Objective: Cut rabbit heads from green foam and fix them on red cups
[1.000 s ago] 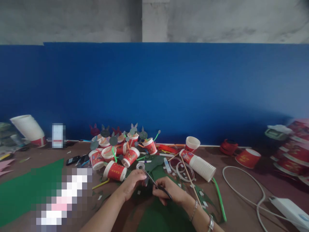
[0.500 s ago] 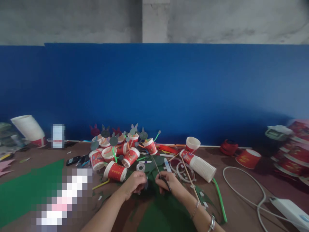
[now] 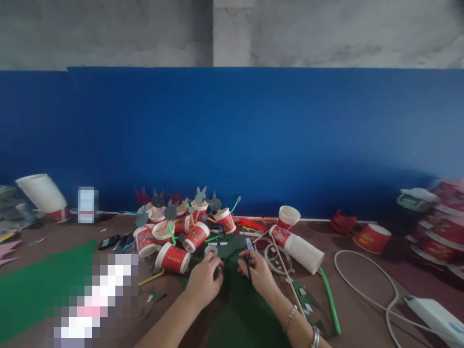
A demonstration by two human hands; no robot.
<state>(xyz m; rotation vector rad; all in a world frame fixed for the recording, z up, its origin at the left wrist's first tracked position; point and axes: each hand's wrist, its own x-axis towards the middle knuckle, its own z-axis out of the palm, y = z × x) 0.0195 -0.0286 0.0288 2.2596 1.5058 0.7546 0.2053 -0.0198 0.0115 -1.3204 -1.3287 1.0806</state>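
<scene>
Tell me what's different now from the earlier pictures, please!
The left hand has stretched its fingers forward to the tape roll; I can't tell if it still holds the small dark piece. The right hand has moved away from the left, still holding the scissors, which now point straighter ahead. The red paper cups stayed put.

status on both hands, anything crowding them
Right hand holding scissors. Left hand at tape roll, contact unclear. Tipped red cup nearby, further left.

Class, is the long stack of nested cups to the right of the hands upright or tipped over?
Tipped over: the stack of cups lies lengthwise along the table, its rims in a row.
</scene>
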